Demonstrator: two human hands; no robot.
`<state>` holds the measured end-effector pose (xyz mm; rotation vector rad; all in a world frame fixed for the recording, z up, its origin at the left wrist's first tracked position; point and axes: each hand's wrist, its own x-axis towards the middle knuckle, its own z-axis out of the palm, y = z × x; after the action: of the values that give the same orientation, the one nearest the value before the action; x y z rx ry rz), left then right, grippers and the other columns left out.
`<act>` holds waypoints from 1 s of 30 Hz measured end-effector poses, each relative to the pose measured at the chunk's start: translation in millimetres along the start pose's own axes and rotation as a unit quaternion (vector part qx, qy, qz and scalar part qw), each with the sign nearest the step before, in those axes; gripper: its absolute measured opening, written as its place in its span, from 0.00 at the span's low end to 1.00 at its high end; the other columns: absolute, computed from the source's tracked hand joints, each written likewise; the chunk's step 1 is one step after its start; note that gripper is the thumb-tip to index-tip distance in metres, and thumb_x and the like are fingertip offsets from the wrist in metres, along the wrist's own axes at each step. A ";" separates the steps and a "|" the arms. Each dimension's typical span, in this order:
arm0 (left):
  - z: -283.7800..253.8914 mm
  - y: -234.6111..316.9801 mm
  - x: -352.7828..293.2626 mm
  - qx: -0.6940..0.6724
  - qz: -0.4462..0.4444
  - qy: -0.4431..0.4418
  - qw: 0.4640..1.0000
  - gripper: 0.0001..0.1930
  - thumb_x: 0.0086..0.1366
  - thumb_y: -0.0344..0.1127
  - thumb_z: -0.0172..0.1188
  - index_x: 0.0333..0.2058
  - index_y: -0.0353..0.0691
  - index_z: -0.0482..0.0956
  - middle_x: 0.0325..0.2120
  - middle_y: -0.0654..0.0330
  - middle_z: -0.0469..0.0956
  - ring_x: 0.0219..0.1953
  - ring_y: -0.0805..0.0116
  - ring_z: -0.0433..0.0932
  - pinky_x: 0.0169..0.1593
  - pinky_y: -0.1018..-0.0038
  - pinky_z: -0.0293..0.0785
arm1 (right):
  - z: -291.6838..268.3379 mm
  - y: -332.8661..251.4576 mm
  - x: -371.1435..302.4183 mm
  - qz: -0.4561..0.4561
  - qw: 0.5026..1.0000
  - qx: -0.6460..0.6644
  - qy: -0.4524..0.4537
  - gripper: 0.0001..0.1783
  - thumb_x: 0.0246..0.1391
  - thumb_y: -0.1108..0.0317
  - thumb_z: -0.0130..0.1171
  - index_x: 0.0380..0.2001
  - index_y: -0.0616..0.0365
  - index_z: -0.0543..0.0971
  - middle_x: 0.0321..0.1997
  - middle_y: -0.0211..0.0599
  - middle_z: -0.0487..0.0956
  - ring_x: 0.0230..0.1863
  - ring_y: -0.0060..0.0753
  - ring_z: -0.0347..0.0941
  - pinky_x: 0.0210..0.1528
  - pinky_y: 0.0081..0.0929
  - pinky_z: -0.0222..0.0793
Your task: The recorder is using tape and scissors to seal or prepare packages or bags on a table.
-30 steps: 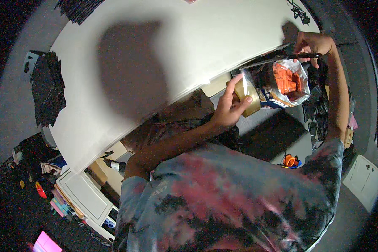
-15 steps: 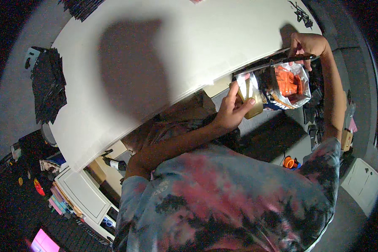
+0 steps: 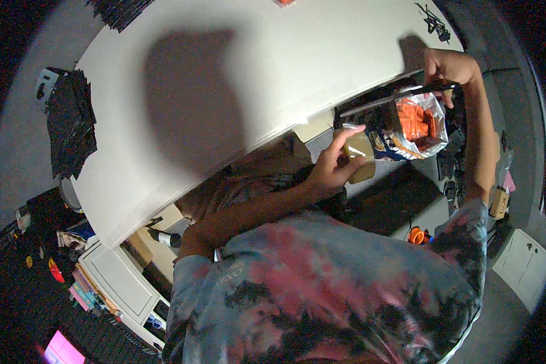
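My left hand point(image 3: 333, 167) is closed on a roll of brownish clear tape point(image 3: 361, 159), thumb on its near side and index finger at its upper rim. My right hand point(image 3: 449, 68) bends over at the table's right end, gripping the black handle of a long, slim grey blade point(image 3: 391, 99). The blade points left, above the tape roll and along the table edge; whether it belongs to a knife or scissors, I cannot tell. Below the blade, an opened silver-lined bag point(image 3: 434, 127) holds orange packets point(image 3: 414, 119). Some of my right fingers are hidden.
The white table point(image 3: 291, 54) curves across the far side, with black cable ties or strips point(image 3: 435, 24) at its far right. A stack of black sheets point(image 3: 71, 121) lies left. Under the edge are a cardboard box point(image 3: 273, 155) and an orange roll point(image 3: 417, 235). A white cabinet point(image 3: 525, 264) stands right.
My left hand has lowered the tape roll slightly toward me, away from the blade. The roll has turned, showing more of its side. My right hand has shifted slightly right with the blade.
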<state>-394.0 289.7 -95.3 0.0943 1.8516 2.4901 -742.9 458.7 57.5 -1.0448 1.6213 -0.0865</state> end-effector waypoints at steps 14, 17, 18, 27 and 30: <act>-1.3 12.5 0.9 -0.063 -0.040 -0.019 0.997 0.35 0.67 0.32 0.64 0.68 0.41 0.56 0.50 0.58 0.75 0.51 0.70 0.76 0.54 0.72 0.73 | -1.6 77.3 -2.8 -0.062 0.867 -0.081 0.488 0.24 0.56 0.74 0.63 0.56 0.66 0.76 0.49 0.42 0.81 0.48 0.33 0.78 0.53 0.32 0.74; -3.1 9.0 -1.4 -0.048 0.001 -0.018 0.999 0.39 0.64 0.32 0.67 0.68 0.41 0.54 0.50 0.57 0.75 0.50 0.69 0.78 0.52 0.70 0.76 | 2.0 16.7 31.0 0.030 0.796 -0.202 0.570 0.21 0.56 0.72 0.63 0.53 0.62 0.78 0.50 0.48 0.80 0.48 0.46 0.79 0.52 0.34 0.74; -2.0 7.9 -0.6 -0.069 -0.013 -0.035 0.997 0.39 0.64 0.32 0.67 0.68 0.41 0.54 0.51 0.56 0.75 0.50 0.68 0.78 0.52 0.69 0.76 | 3.2 7.3 29.7 -0.009 0.723 -0.360 0.589 0.18 0.55 0.71 0.64 0.50 0.62 0.80 0.47 0.46 0.81 0.46 0.43 0.79 0.49 0.35 0.75; 1.8 15.9 -6.0 -0.048 0.033 -0.036 0.998 0.39 0.62 0.35 0.69 0.68 0.42 0.57 0.41 0.55 0.80 0.44 0.72 0.80 0.47 0.73 0.78 | 141.3 -139.3 31.4 -0.003 0.882 0.072 0.466 0.14 0.57 0.59 0.68 0.36 0.60 0.86 0.38 0.36 0.85 0.40 0.26 0.79 0.47 0.27 0.73; 1.1 12.5 -5.2 -0.038 0.050 -0.043 0.997 0.37 0.63 0.32 0.67 0.66 0.40 0.57 0.47 0.54 0.77 0.47 0.70 0.80 0.48 0.71 0.78 | 165.7 -129.1 38.5 -0.019 0.885 0.153 0.439 0.14 0.56 0.61 0.69 0.36 0.63 0.85 0.38 0.37 0.85 0.40 0.25 0.79 0.47 0.26 0.73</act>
<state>-388.7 286.8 -83.2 0.2937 1.7595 2.5750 -531.7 431.3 42.5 -0.8195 2.2850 -0.9290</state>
